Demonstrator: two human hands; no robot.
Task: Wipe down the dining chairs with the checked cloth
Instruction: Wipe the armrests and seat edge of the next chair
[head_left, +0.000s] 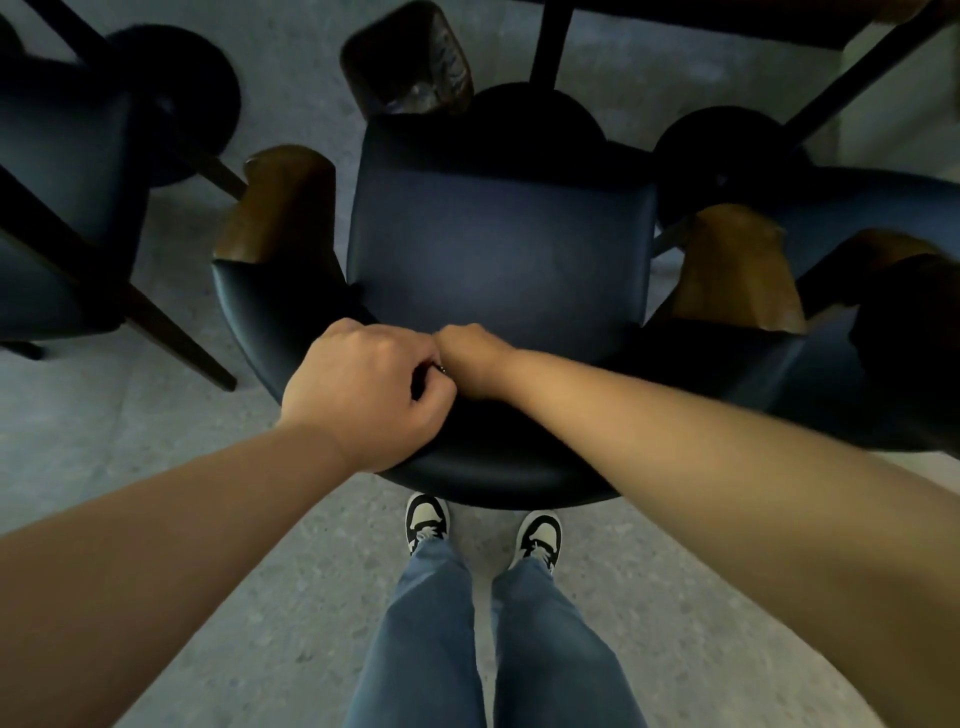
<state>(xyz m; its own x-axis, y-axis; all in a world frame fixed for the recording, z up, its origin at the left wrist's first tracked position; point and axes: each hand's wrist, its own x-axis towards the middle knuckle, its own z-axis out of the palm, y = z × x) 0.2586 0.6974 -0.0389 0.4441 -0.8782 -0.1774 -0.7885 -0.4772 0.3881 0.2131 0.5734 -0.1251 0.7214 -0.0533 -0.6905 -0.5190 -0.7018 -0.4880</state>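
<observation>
Two hands meet over the curved back of a dark blue chair, knuckles up and fingers curled under. The left hand rests on the backrest's top edge, its fingers folded toward the right hand, which touches it from the other side. Between them a small dark sliver shows; whether it is the cloth, and what either hand grips, cannot be told, since the fingers hide it. No more of a checked cloth shows from the head camera.

Beyond the hands lies the chair's padded seat, flanked by two brown wooden armrests, one ahead of the left hand, one ahead of the right forearm. Past the seat, a dark round base carries a black post upward toward a dark tabletop at the frame's top edge. Just left of that base stands a brown bin with a crumpled liner inside.

Farther left of the left hand, a second blue chair stands with dark slanted legs near another round base. To the right of the right arm, a third chair with a wooden armrest stands close by.

Below the hands, the person's jeans and black-and-white sneakers stand on a grey speckled floor, toes just behind the backrest.
</observation>
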